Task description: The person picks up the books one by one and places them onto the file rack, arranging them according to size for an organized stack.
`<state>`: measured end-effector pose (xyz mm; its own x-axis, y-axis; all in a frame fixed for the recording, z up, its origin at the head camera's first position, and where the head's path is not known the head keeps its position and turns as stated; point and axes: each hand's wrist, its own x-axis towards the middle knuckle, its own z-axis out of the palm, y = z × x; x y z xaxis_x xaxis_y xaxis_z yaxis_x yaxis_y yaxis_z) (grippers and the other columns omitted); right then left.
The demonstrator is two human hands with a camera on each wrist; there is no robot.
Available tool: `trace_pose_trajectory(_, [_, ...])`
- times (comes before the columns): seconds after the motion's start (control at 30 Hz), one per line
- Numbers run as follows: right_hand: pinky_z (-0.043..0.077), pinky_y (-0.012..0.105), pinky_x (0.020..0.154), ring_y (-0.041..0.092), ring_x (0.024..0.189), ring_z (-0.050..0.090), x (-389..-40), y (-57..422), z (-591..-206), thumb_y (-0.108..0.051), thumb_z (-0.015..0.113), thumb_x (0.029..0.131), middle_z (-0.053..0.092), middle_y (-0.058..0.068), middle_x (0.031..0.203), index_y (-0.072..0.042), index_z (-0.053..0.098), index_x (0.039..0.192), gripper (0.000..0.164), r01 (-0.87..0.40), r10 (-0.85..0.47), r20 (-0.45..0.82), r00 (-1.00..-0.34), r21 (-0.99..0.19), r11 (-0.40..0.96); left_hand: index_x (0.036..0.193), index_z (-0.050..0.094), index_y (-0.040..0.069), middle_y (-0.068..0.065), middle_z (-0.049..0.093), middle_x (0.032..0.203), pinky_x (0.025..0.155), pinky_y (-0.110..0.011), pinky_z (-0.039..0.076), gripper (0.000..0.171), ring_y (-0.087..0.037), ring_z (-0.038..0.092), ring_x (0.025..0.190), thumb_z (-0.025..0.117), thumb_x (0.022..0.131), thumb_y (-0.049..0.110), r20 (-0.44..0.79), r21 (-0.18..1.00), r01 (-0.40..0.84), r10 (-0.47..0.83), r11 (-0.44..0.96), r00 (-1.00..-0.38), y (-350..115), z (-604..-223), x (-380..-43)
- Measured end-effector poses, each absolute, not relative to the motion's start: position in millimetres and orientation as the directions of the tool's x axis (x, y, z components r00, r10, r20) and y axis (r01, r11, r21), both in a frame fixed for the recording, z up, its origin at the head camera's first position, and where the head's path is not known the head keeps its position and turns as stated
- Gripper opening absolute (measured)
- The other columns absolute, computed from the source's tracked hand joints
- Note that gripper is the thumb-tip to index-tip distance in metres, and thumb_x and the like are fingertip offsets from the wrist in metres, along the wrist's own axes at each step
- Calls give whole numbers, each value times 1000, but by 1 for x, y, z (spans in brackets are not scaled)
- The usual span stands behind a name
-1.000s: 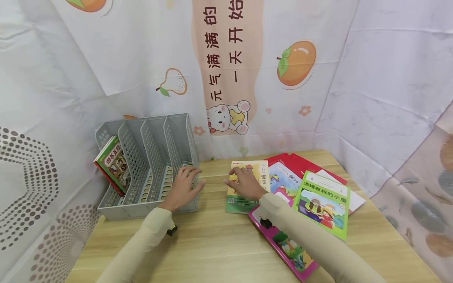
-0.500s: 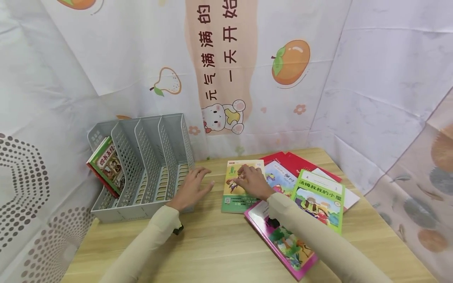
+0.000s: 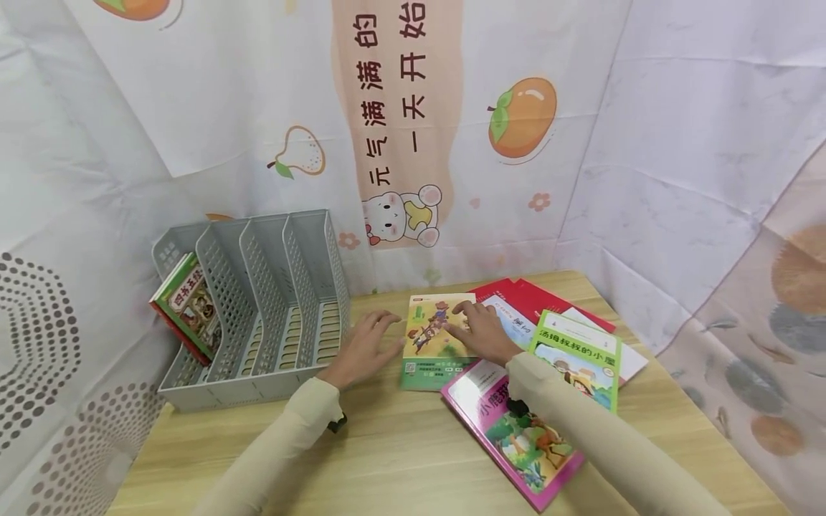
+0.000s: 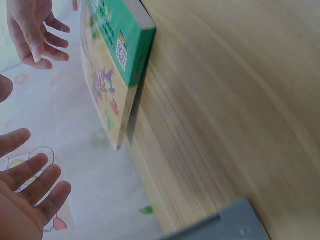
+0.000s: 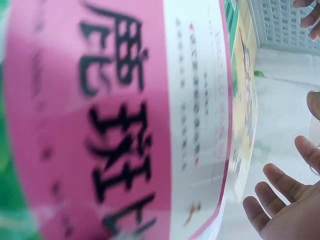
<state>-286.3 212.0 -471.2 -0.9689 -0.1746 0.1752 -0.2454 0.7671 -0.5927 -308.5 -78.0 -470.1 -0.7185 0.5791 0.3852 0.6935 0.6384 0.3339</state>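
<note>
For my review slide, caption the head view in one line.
Left hand and right hand near a yellow-and-green book, gray rack at left, other books at right.

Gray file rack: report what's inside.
The gray file rack holds a leaning green 四书五经 book in its leftmost compartment, with what looks like a red book behind it. The red one's front is covered.

Green-banded book (image 3: 431, 345) flat on tabletop (image 3: 393, 455)

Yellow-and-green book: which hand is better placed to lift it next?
Likely the right hand: in the head view it overlaps the yellow-and-green book, while the left hand is beside it.
</note>
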Motion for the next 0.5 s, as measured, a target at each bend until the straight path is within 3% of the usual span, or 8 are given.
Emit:
trace_pose_trajectory(0.3, [35, 61, 104, 40, 121, 47, -280, 234, -472, -45, 62, 102, 59, 22, 131, -6, 53, 136, 53, -231, -151, 185, -971, -569, 789, 140, 58, 11, -8, 53, 142, 104, -47, 47, 50, -26, 49, 130, 60, 103, 44, 327, 331, 692, 609, 642, -722, -65, -479, -303])
trace_pose_trajectory(0.5, [35, 62, 105, 41, 126, 41, -276, 260, -468, -43, 66, 100, 54, 22, 142, -8, 52, 138, 54, -146, -88, 132, -987, -545, 826, 138, 60, 9, -6, 56, 137, 101, -45, 47, 47, -24, 52, 124, 62, 103, 40, 312, 314, 713, 642, 626, -701, -47, -482, -299])
